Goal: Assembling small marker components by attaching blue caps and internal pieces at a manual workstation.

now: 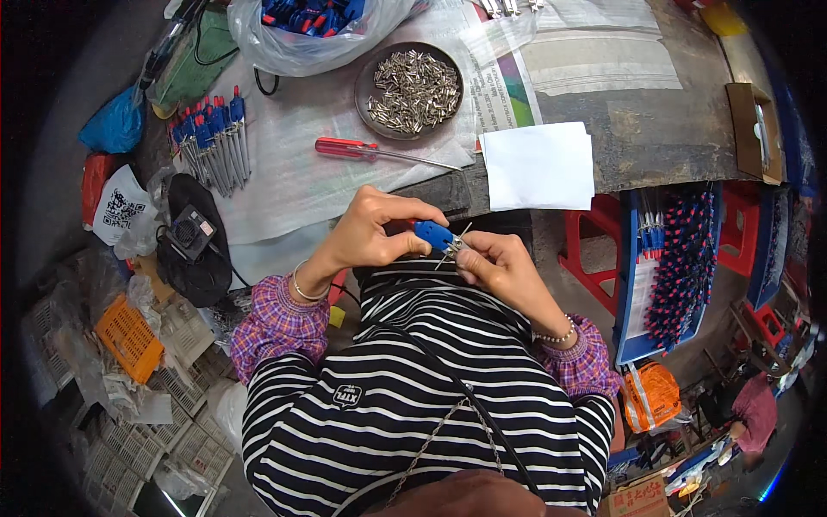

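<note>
In front of my waist, my left hand (383,228) pinches a small blue plastic piece (433,233) with a bit of red at its left end. Thin metal parts (455,245) stick out from its right end, crossing like prongs. My right hand (500,263) closes its thumb and fingers on those metal parts. Just beyond my hands, a screwdriver (349,149) with a red handle lies on the table, its shaft pointing right. Behind it stands a round dark dish (365,110) full of small metal pins. What lies under my fingertips is hidden.
At the table's left lie several blue tools with metal shafts (211,142). A clear plastic bag (297,56) of blue and red parts stands behind. White paper (538,166) lies by the table edge. To my right, a blue tray (636,302) holds many similar pieces near red stools (594,246).
</note>
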Motion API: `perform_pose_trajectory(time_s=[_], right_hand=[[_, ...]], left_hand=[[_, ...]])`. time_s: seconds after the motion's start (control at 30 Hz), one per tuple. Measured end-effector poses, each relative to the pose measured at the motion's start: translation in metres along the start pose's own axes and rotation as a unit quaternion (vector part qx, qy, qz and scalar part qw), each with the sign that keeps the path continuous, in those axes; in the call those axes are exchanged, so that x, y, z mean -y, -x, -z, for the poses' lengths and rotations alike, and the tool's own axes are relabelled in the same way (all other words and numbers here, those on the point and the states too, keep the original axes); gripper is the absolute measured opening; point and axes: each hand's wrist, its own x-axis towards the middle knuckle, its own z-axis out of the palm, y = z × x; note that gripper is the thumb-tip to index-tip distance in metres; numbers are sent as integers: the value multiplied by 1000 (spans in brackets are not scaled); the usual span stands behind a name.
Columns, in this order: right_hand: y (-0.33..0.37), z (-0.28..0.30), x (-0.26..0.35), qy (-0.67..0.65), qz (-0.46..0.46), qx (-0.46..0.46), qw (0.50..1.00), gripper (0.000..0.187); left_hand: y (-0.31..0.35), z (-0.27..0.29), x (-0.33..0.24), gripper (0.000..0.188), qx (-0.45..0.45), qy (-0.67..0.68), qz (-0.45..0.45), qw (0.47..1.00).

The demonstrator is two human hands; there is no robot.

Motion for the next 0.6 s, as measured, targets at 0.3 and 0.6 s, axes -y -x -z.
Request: perform_pose_trajectory(time_s=[0.3,0.6], right_hand=[[-1,2,-2,27,19,5,999,19],[3,6,-4,-56,-24,7,998,18]], left_hand=[[-1,2,1,26,14,7,1,1000],[-10,17,-10,47,19,55,60,996]])
